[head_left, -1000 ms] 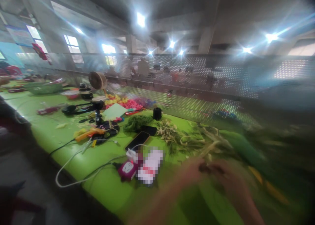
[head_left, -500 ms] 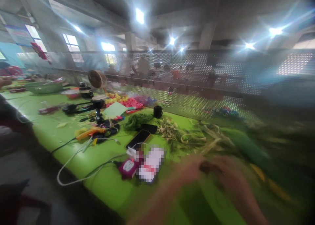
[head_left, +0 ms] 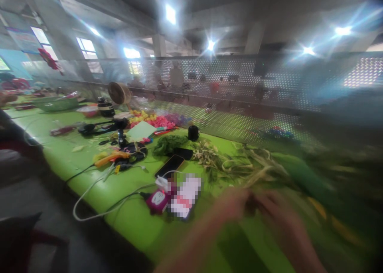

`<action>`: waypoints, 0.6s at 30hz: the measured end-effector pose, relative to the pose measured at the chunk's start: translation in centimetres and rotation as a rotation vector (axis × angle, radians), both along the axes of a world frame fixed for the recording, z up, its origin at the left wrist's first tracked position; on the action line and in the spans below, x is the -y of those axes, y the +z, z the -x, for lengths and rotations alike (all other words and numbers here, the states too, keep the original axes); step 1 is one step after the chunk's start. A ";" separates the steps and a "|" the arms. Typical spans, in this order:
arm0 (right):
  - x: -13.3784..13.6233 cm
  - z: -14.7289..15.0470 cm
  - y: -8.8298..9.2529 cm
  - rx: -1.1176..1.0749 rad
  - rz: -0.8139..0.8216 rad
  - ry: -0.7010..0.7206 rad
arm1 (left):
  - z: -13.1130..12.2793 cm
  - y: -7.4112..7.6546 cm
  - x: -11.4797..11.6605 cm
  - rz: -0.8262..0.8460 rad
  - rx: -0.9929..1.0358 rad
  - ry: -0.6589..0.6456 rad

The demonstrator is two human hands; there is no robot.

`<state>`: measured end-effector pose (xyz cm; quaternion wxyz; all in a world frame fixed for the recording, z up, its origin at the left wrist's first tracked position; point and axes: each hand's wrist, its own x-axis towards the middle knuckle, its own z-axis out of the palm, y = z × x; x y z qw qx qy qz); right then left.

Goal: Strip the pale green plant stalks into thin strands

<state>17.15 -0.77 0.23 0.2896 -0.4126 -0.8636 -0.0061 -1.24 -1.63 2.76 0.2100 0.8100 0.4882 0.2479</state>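
Low on the right, my left hand and my right hand meet close above the green tabletop. Both are blurred, with fingers bent inward and closed. Between the fingertips sits a small dark brown thing, too smeared to name. Just beyond them lie strands of dry, pale green plant-like material and a heap of pale curled pieces. To the left of my left hand is a phone with a lit, pixelated screen, beside a purple power socket block.
A dark-screened phone, white cable, orange-handled tool and black cup-like object lie further left and back. A fan and green basin stand farther off. A perforated metal screen runs behind the table.
The view has shifted slightly, so the table objects appear a little further right. My hands stay together in about the same place, with the fingers slightly moved around the dark thing.
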 end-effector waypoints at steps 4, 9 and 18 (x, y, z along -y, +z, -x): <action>0.5 0.4 0.7 -0.098 0.045 0.041 | 0.2 0.1 -0.1 0.008 0.014 0.014; 0.5 0.4 0.7 -0.175 0.160 0.001 | 0.3 -0.3 0.0 0.005 0.058 -0.001; 0.8 0.4 0.9 -0.281 0.324 -0.001 | 0.4 -0.4 0.0 0.076 0.075 -0.009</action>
